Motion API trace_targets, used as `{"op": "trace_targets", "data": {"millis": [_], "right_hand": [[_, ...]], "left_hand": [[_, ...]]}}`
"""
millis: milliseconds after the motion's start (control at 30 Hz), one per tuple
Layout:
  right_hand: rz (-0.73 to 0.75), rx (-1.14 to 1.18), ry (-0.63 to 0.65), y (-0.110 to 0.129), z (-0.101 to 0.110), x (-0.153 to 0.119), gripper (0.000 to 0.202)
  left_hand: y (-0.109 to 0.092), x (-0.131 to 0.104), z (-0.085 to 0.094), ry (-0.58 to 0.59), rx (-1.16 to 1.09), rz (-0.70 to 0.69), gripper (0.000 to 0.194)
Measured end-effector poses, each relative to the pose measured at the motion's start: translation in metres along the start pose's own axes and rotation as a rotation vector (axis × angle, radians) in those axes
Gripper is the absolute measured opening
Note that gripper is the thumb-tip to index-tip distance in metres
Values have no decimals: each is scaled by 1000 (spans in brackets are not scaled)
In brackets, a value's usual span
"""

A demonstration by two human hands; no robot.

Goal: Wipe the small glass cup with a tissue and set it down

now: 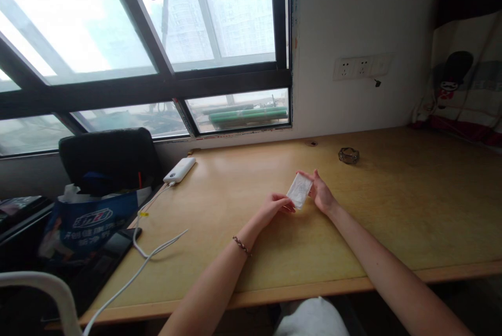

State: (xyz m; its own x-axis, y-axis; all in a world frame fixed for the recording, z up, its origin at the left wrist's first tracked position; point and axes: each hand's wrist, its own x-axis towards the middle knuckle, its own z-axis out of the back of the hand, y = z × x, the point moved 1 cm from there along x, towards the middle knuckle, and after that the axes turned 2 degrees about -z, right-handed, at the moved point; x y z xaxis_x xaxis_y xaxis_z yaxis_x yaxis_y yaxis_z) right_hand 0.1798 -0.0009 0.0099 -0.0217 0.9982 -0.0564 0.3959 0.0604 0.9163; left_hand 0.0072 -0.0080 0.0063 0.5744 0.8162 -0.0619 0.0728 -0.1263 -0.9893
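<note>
A small white rectangular packet (300, 191), which looks like a pack of pocket tissues with a faint pattern and wrinkled wrapping, is held tilted just above the wooden desk (396, 210). My left hand (277, 204) grips its lower left edge, fingers bent and partly behind it. On the opposite side, my right hand (320, 193) has its fingers behind the packet's right edge, with the thumb pointing up. A braided bracelet (241, 245) circles my left wrist.
A dark ring-shaped object (349, 155) lies on the desk's far right. A white power bank (179, 170) sits at the left edge, its white cable (151, 255) trailing forward. Beyond are a black chair (110, 155) and a blue bag (86, 226); wall sockets (353, 67) are behind.
</note>
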Motion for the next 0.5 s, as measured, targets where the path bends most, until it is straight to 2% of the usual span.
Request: {"op": "trace_targets", "data": {"millis": [67, 167, 267, 333, 400, 433, 500], "right_hand": [[40, 3, -111, -4, 10, 8, 54], [85, -113, -367, -7, 30, 15, 54], [193, -492, -597, 1, 42, 12, 51], [344, -799, -702, 7, 41, 4, 45], [478, -1058, -695, 8, 36, -7, 42], [505, -1162, -627, 5, 34, -13, 41], [474, -1318, -412, -3, 30, -26, 39]], "left_hand": [[1, 1, 1, -16, 13, -10, 25], [2, 4, 1, -28, 98, -21, 24], [-6, -3, -4, -66, 358, -104, 22], [-16, -22, -8, -125, 591, -223, 22], [-23, -56, -12, -199, 787, -343, 21], [-24, -78, -12, -255, 870, -374, 19], [-19, -129, -7, -350, 1015, -369, 15]]}}
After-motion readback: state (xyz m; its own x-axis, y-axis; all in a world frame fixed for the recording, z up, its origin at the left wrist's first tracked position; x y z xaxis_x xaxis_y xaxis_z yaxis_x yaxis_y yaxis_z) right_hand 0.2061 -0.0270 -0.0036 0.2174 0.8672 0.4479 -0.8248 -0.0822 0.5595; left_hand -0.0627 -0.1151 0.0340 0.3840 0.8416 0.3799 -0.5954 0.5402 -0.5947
